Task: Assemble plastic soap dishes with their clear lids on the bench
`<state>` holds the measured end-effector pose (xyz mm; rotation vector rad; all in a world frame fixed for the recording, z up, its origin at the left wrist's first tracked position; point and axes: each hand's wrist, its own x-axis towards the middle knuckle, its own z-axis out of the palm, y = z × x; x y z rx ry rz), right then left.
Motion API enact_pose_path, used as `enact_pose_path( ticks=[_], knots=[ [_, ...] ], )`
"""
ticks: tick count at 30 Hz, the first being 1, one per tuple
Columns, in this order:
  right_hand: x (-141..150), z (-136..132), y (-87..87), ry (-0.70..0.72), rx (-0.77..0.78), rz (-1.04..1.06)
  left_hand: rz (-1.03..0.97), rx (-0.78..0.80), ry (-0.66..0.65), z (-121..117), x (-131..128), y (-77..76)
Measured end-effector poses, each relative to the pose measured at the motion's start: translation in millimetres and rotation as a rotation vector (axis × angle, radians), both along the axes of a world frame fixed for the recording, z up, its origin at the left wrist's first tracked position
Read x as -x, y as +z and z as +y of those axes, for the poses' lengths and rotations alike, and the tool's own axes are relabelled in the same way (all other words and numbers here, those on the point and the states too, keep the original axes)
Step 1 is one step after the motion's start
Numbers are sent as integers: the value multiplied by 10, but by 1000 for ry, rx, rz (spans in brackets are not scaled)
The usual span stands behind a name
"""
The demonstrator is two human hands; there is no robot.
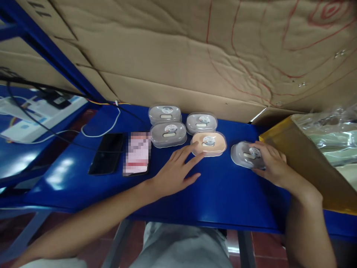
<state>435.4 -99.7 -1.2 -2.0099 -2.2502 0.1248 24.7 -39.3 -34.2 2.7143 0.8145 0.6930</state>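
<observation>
My left hand (175,171) has its fingers spread, with fingertips at the near left edge of a peach oval plastic box (214,143) with a clear lid and a round label. At the right, my right hand (269,160) grips the right end of a grey oval plastic box (242,154) of the same shape, thumb on the near side and fingers over the far side. Behind the peach box sits another grey box (195,121). Two more grey ones, a back box (156,113) and a nearer box (158,136), stand left of it, close together.
A carton (304,156) holding plastic-wrapped items (334,137) stands at the right. Left of the boxes lie a dark phone (107,154) and a lit phone (137,154). A white cable (108,130) runs over the blue table (178,204). Cardboard (167,48) walls the back.
</observation>
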Motion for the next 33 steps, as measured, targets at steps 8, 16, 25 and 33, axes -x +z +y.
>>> enact_pose_path(
  ticks=[8, 16, 25, 33],
  knots=[
    [719, 153, 29, 204, -272, 36, 54, 11, 40, 37, -31, -37],
    [1167, 118, -140, 495, -245, 209, -94, 10, 75, -56, -32, 2],
    [1095, 127, -149, 467, -98, 469, -63, 340, 88, -31, -29, -72],
    [1157, 173, -225, 267, -211, 388, -56, 206, 115, -69, -32, -27]
  ],
)
